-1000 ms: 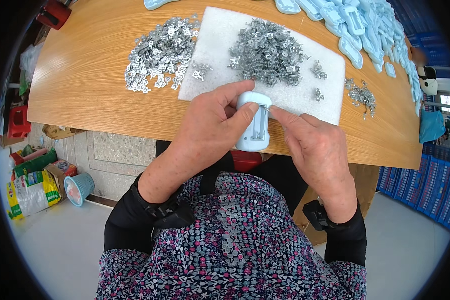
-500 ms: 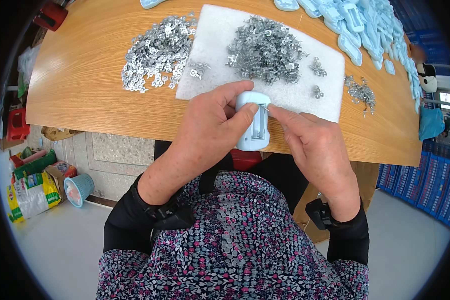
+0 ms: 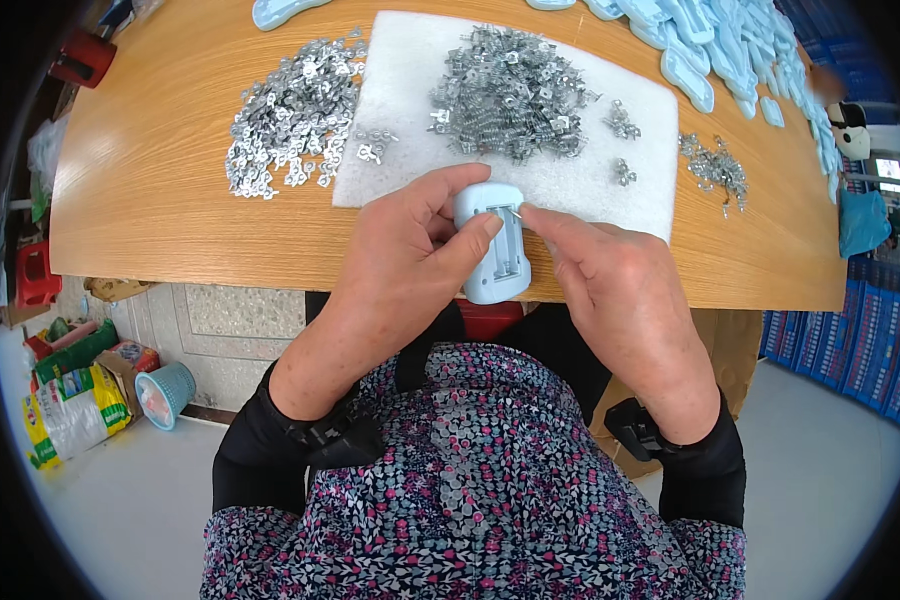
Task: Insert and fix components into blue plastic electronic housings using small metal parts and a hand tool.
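My left hand [image 3: 410,250] grips a pale blue plastic casing [image 3: 498,262] with an open rectangular recess, holding it over the table's near edge. My right hand [image 3: 610,290] pinches a small metal clip [image 3: 516,211] at the top of that recess with thumb and forefinger. Just beyond the hands lies a white foam pad [image 3: 410,120] carrying a heap of silver spring clips [image 3: 510,90]. To the left of the pad sits a pile of flat silver metal tabs [image 3: 290,115].
Wooden table [image 3: 150,220] with more pale blue casings [image 3: 710,45] at the far right and a small clip cluster [image 3: 715,165]. On the floor at left are a blue basket [image 3: 165,392], a bag of goods [image 3: 65,415] and a red stool [image 3: 35,275].
Both hands and the casing have shifted slightly right and nearer the table edge. My right fingers now press the clip into the casing's top end.
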Motion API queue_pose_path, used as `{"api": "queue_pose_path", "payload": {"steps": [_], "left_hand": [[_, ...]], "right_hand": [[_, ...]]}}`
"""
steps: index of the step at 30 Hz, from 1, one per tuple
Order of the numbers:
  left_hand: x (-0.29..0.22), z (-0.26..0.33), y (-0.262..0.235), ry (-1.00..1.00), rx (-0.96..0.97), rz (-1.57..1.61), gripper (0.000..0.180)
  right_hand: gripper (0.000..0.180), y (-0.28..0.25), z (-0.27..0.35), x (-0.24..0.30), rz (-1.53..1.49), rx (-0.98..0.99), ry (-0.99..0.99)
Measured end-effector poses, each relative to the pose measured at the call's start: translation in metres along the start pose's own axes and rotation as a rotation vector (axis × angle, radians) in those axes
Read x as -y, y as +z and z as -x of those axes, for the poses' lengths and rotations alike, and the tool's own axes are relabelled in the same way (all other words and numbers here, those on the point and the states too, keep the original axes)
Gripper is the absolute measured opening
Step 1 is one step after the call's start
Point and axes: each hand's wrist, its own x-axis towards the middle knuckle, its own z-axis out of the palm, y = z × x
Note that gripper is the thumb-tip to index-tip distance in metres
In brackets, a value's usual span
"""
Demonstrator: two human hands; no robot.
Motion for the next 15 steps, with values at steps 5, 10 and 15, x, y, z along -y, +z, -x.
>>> {"api": "queue_pose_path", "payload": {"steps": [5, 10, 15], "left_hand": [[-0.002, -0.001, 0.001, 0.016, 0.010, 0.014, 0.040], [0.004, -0.003, 0.000, 0.009, 0.002, 0.063, 0.040], [0.000, 0.002, -0.007, 0.045, 0.032, 0.328, 0.041]], "right_hand": [[0.030, -0.012, -0.004, 0.009, 0.104, 0.021, -0.041], [0.028, -0.016, -0.006, 0.011, 0.223, 0.076, -0.085], [0.023, -0.024, 0.002, 0.002, -0.180, -0.017, 0.027]]}}
